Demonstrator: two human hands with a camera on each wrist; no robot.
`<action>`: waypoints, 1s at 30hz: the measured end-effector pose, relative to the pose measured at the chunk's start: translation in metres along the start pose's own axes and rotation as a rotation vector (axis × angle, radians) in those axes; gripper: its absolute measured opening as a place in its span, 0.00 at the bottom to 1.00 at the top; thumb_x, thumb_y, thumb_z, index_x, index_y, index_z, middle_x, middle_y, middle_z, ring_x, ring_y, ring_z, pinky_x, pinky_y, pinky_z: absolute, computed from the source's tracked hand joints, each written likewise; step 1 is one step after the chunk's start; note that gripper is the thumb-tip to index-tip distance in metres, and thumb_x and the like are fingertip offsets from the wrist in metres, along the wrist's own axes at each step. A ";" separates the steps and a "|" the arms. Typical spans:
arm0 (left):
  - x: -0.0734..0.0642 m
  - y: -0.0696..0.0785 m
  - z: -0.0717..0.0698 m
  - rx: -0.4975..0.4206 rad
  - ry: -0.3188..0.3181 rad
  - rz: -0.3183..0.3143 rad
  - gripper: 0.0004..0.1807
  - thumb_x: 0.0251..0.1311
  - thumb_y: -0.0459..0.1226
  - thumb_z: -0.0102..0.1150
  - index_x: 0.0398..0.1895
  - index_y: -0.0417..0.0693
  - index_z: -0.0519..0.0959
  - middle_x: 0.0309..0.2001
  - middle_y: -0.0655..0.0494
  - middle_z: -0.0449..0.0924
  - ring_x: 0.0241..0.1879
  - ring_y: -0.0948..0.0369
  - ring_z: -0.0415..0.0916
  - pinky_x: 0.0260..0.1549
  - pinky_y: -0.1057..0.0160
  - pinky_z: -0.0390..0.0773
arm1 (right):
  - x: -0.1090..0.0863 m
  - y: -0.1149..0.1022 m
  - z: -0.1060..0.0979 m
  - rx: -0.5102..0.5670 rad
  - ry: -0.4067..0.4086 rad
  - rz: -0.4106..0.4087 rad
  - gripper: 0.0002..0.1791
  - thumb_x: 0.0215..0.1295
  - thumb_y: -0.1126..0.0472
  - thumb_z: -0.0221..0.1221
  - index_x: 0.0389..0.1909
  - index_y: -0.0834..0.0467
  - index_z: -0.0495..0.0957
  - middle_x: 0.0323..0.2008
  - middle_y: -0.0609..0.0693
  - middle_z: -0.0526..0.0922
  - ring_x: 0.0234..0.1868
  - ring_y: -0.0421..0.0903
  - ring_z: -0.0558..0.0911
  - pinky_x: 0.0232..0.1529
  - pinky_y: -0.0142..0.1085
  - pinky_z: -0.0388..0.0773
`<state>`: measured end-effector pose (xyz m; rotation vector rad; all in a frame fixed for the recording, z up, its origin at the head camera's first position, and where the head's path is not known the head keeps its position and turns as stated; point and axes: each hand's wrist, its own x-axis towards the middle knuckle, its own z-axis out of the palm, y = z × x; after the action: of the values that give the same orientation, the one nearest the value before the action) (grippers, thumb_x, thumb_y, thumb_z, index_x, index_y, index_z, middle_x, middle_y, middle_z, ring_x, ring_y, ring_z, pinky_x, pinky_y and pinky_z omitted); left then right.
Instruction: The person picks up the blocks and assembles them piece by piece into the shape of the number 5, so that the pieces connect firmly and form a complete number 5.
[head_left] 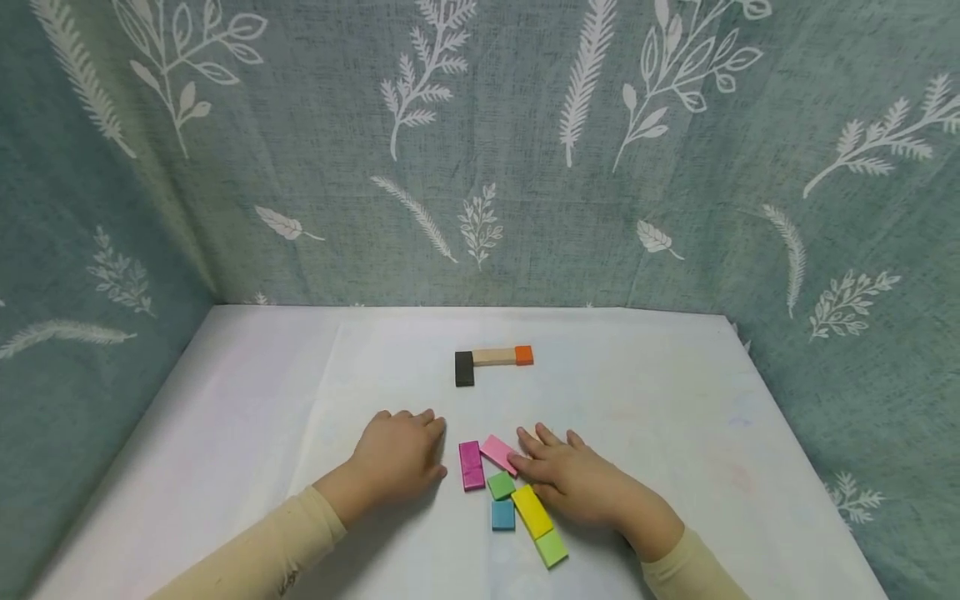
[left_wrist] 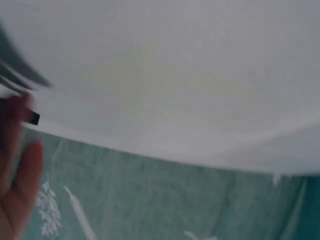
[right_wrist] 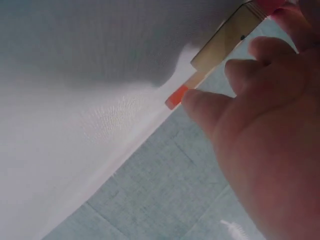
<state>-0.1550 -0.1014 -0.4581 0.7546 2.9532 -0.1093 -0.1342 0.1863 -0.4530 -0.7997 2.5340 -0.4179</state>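
A grey-green cloth (head_left: 517, 179) printed with white leaves and sprigs is enclosing the back and both sides of the space. Below it a white table (head_left: 637, 367) is spreading out flat; its covering is looking smooth, so small pieces would probably be sliding on it at a nudge.

The right hand (head_left: 573, 483) is resting at the right of the nearer blocks, fingers spread and nearly straight, one digit seemingly touching the end of the pink block (head_left: 496, 452); no grip is showing. The left hand (head_left: 397, 454) is lying left of them, fingers loosely bent, thumb standing apart, apparently holding nothing, though its underside is hidden from the head view.

Farther back, the plain wooden block (head_left: 494, 357) is joining the black block (head_left: 464, 368) to the orange block (head_left: 523, 356). Nearer, the yellow block (head_left: 532, 512) is meeting the lime block (head_left: 552, 548) end to end, and the magenta block (head_left: 472, 466) is lying just left of the pink one. Smallest here, the blue block (head_left: 503, 515) and green block (head_left: 502, 485) are sitting between. All are likely proving light, stiff and sturdy, perhaps slightly slick; pinching opposite long edges would be suiting the oblongs, opposite sides the squares.
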 end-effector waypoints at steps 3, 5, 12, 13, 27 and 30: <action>-0.001 -0.002 -0.001 0.113 0.045 -0.084 0.33 0.54 0.64 0.65 0.39 0.41 0.85 0.44 0.46 0.87 0.35 0.50 0.83 0.40 0.49 0.80 | -0.001 -0.002 0.000 -0.024 0.018 0.004 0.27 0.77 0.50 0.52 0.75 0.41 0.65 0.80 0.47 0.56 0.82 0.55 0.50 0.75 0.68 0.48; -0.002 -0.001 -0.001 0.131 0.060 -0.117 0.36 0.53 0.66 0.64 0.39 0.39 0.85 0.46 0.44 0.86 0.35 0.49 0.83 0.40 0.48 0.80 | -0.002 -0.003 0.000 -0.029 0.035 0.020 0.28 0.76 0.50 0.53 0.74 0.43 0.66 0.79 0.47 0.57 0.82 0.55 0.51 0.74 0.68 0.48; -0.002 0.018 -0.004 -0.073 0.034 0.026 0.51 0.47 0.71 0.64 0.66 0.46 0.76 0.67 0.47 0.77 0.63 0.49 0.77 0.57 0.42 0.78 | -0.006 -0.001 -0.003 -0.089 0.111 0.117 0.28 0.73 0.48 0.56 0.72 0.48 0.70 0.77 0.49 0.62 0.80 0.55 0.56 0.74 0.67 0.52; -0.002 0.021 -0.004 -0.113 0.003 0.047 0.53 0.45 0.72 0.65 0.68 0.47 0.74 0.68 0.48 0.76 0.65 0.49 0.75 0.59 0.42 0.77 | -0.007 0.000 -0.003 -0.097 0.120 0.135 0.28 0.73 0.48 0.57 0.71 0.49 0.71 0.77 0.49 0.63 0.80 0.56 0.57 0.74 0.66 0.54; 0.014 0.034 0.010 -0.221 0.023 -0.025 0.52 0.36 0.70 0.74 0.63 0.47 0.80 0.66 0.49 0.78 0.67 0.50 0.75 0.67 0.41 0.70 | -0.011 0.006 -0.013 0.007 0.164 0.152 0.29 0.72 0.50 0.59 0.69 0.57 0.72 0.76 0.50 0.64 0.79 0.54 0.59 0.75 0.65 0.53; 0.014 0.029 0.012 -0.327 0.060 -0.052 0.45 0.38 0.62 0.78 0.60 0.48 0.82 0.62 0.51 0.81 0.63 0.50 0.78 0.66 0.43 0.72 | -0.007 0.008 -0.012 0.024 0.163 0.149 0.31 0.72 0.50 0.59 0.73 0.55 0.68 0.78 0.49 0.61 0.80 0.54 0.58 0.75 0.65 0.53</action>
<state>-0.1525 -0.0707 -0.4731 0.6440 2.9357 0.3893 -0.1386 0.1987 -0.4441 -0.5841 2.7112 -0.4801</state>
